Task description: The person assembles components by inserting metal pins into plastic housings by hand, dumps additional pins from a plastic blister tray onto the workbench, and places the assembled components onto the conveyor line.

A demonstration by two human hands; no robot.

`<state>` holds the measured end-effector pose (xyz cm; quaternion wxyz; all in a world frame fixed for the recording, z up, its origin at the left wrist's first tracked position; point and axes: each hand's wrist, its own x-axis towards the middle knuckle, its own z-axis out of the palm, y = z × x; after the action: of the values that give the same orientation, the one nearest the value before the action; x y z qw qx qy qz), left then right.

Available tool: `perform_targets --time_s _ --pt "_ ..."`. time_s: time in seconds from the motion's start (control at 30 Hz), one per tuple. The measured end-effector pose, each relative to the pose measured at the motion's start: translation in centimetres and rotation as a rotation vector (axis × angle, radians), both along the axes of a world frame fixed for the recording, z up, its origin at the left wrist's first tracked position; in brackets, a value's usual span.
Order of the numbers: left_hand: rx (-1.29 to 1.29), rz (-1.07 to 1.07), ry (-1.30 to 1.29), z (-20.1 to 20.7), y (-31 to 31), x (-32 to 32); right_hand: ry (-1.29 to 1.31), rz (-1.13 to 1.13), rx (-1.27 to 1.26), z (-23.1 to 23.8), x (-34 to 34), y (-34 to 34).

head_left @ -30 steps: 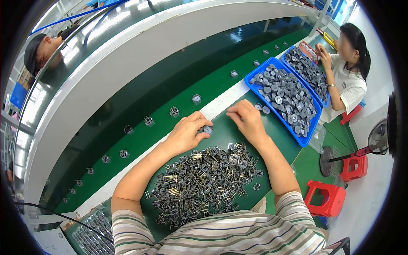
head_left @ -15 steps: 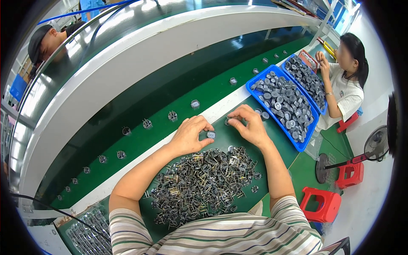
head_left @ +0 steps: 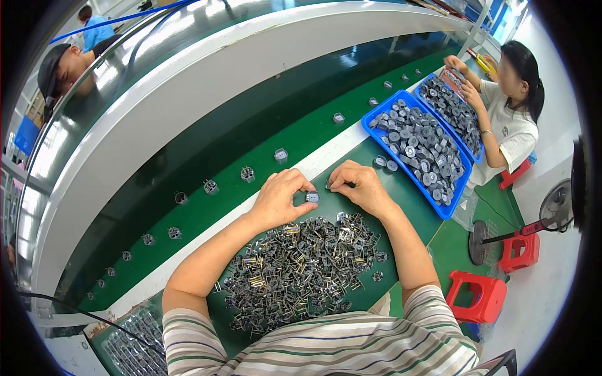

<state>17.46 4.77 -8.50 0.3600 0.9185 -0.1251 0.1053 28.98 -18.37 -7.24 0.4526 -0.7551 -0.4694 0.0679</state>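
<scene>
My left hand (head_left: 282,199) pinches a grey round plastic housing (head_left: 311,197) between thumb and fingers, its face turned up. Just to its right, my right hand (head_left: 360,187) is closed on a small dark part (head_left: 328,185), mostly hidden by the fingertips. The two pieces are close together but apart. Below my hands, between my forearms, a large heap of small dark pin inserts (head_left: 295,276) with brass-coloured prongs covers the green table. Two loose grey housings (head_left: 380,161) lie beyond my right hand, beside a blue tray.
The blue tray (head_left: 447,216) of grey housings stands at right, with a second blue tray (head_left: 481,150) behind it, where a co-worker (head_left: 511,125) handles parts. Spaced pieces (head_left: 280,155) line the green conveyor belt (head_left: 313,135) ahead. Red stools (head_left: 480,294) and a fan (head_left: 555,203) are at right.
My right hand has moved left, bringing its small part nearer the housing, while my left hand stays put. Pieces on the belt have shifted slightly left. The co-worker's hands have moved apart.
</scene>
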Motion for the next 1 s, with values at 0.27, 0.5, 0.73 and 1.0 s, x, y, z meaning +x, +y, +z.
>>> perform_targets --time_s 0.27,0.5,0.73,1.0 --pt "-0.012 0.002 -0.008 0.0 0.0 0.0 0.000 -0.028 -0.071 2.0 0.2 -1.5" --pt "-0.014 0.011 0.010 -0.1 -0.1 0.0 -0.112 -0.175 -0.305 1.4 -2.1 0.8" --pt "-0.005 0.004 -0.026 -0.2 0.0 0.0 -0.177 -0.081 -0.119 1.4 -1.5 0.2" --pt "-0.011 -0.002 -0.035 -0.2 -0.1 0.1 -0.267 -0.157 -0.209 0.9 -1.0 0.2"
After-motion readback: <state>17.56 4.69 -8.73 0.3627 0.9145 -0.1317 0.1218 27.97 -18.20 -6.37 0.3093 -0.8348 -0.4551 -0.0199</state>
